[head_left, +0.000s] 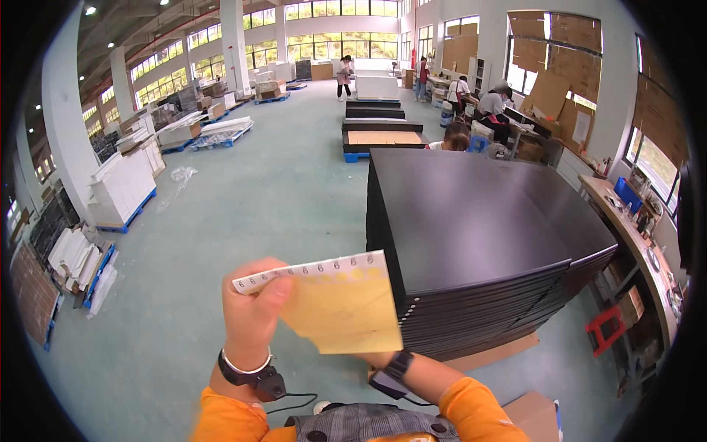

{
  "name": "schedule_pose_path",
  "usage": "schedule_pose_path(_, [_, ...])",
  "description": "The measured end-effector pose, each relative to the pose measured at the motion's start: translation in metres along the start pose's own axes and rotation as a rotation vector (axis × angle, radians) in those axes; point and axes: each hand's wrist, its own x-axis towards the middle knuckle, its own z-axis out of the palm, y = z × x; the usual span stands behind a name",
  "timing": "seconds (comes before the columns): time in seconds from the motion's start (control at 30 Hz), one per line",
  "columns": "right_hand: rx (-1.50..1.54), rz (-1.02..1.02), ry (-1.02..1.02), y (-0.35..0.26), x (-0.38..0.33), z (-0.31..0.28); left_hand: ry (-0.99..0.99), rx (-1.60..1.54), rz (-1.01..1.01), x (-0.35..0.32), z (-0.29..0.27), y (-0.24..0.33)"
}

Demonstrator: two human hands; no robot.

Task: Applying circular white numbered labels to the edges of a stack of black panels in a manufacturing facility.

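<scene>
Yellow label sheet (342,317): upper-left corner pinched in left hand (250,306). Right hand (375,359) mostly hidden behind it; grip unverifiable.

Pale green workshop floor (243,199) and workbench (626,227), with contents.
On the floor we list: right of centre, a stack of black panels (464,221), brown cardboard (501,352) showing at its foot; at left, a blue pallet (136,213) bearing white panels (121,190); upper left, crumpled clear plastic (183,174); lower right, a red stool (602,320). On the bench, right edge, we record a blue bin (628,193) and small items too indistinct to name.
</scene>
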Motion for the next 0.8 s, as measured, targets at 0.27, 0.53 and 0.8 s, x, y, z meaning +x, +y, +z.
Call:
schedule_pose_path(0.27, [0.44,0.493,-0.331,0.102,-0.01,0.067,-0.172,-0.041,0.212,0.005,0.042,0.014])
schedule_pose_path(0.53, [0.529,0.637,-0.52,0.121,-0.024,0.061,-0.399,0.035,0.294,0.006,0.049,0.018])
schedule_pose_path(0.8, [0.545,0.652,-0.543,0.124,-0.02,0.063,-0.455,0.1,0.261,-0.003,0.051,0.002])
